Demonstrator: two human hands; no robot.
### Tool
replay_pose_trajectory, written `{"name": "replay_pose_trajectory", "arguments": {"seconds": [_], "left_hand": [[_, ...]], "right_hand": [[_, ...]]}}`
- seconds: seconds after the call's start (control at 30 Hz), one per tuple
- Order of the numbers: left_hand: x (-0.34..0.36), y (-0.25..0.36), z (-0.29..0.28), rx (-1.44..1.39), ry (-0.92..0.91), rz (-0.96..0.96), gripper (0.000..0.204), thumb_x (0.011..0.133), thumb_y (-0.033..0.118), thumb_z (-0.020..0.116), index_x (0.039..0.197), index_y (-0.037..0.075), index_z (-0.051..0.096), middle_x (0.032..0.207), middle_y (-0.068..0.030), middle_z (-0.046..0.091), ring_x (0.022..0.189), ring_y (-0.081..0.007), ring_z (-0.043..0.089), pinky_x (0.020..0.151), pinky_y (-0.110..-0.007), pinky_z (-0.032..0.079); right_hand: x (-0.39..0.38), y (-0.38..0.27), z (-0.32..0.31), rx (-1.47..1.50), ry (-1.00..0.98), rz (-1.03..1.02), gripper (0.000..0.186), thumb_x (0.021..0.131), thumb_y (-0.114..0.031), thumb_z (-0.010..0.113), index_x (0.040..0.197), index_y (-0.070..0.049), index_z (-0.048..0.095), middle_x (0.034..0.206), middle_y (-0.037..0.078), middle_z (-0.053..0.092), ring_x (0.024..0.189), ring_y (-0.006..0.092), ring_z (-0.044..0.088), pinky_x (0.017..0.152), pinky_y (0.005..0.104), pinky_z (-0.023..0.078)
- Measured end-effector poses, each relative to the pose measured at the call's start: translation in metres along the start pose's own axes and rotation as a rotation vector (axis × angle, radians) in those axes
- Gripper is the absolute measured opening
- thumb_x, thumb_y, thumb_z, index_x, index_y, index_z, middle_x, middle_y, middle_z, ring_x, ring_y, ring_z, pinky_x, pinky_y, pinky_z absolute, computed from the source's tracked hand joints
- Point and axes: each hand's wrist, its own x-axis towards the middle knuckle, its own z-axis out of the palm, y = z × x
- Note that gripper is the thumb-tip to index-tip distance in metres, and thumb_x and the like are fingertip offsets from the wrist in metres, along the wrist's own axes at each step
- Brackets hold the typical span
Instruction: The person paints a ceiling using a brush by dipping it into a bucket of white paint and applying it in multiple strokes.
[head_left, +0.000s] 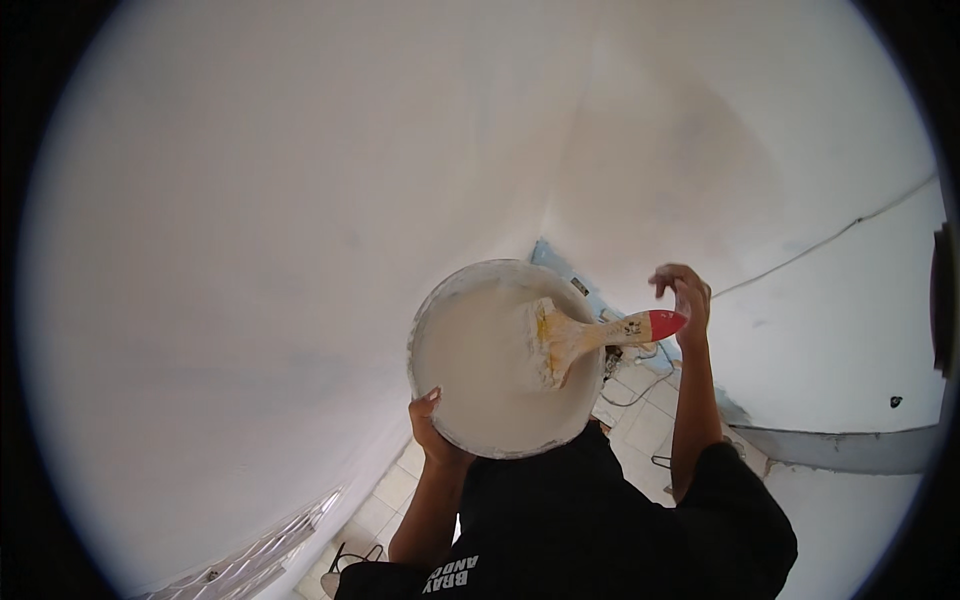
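Note:
My left hand [434, 428] grips the rim of a round bucket [483, 451], its thumb hooked over the near left edge. Off-white, paint-like liquid [470, 350] lies inside the bucket. A wide paintbrush [605, 332] rests across the right rim, its loaded bristles in or just over the liquid. Its wooden handle has a red tip that points right. Beside that tip my right hand [688, 295] is raised, fingers bent and apart, not wrapped round the handle. Whether the palm brushes the red tip I cannot tell.
Pale walls [250, 250] meet in a corner ahead, with a light blue patch [560, 265] low down. A cable [820, 240] runs along the right wall. Tiled floor [640, 405] shows below, with a wire loop [630, 398]. A metal grille [250, 555] is at lower left.

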Motion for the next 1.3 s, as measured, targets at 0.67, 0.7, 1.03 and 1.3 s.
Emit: {"name": "replay_pose_trajectory", "arguments": {"seconds": [0.67,0.7,1.03,1.3], "left_hand": [[-0.051,0.052,0.116,0.055,0.037,0.111,0.056,0.076,0.038,0.043,0.119,0.003,0.047,0.113,-0.0126,0.053,0.106,-0.0269,0.051,0.09,-0.039,0.04],[-0.052,0.051,0.12,0.024,0.064,0.075,0.055,0.075,0.035,0.045,0.12,0.004,0.046,0.115,-0.0119,0.052,0.108,-0.0267,0.049,0.092,-0.04,0.039],[-0.055,0.051,0.147,0.076,0.127,0.196,0.055,0.078,0.039,0.046,0.119,0.002,0.048,0.114,-0.0133,0.055,0.107,-0.0266,0.051,0.092,-0.038,0.039],[-0.056,0.038,0.142,0.121,0.15,0.325,0.057,0.077,0.038,0.043,0.121,0.001,0.045,0.116,-0.0153,0.053,0.107,-0.0278,0.051,0.09,-0.038,0.039]], "right_hand": [[0.07,-0.254,0.105,-0.295,-0.597,-0.409,0.011,0.078,-0.01,0.064,0.084,-0.005,0.056,0.072,0.007,0.059,0.057,0.0181,0.058,0.051,0.0267,0.044],[0.075,-0.256,0.107,-0.256,-0.652,-0.351,0.012,0.078,-0.01,0.064,0.085,-0.005,0.055,0.072,0.007,0.059,0.056,0.0183,0.058,0.051,0.0266,0.044],[0.128,-0.271,0.118,-0.298,-0.89,-0.393,0.02,0.074,-0.022,0.063,0.08,-0.003,0.059,0.057,0.011,0.058,0.05,0.0253,0.057,0.05,0.0306,0.045],[0.132,-0.275,0.116,-0.408,-1.04,-0.57,0.012,0.074,-0.014,0.059,0.072,-0.002,0.056,0.056,0.009,0.058,0.047,0.0239,0.054,0.049,0.0296,0.044]]}}
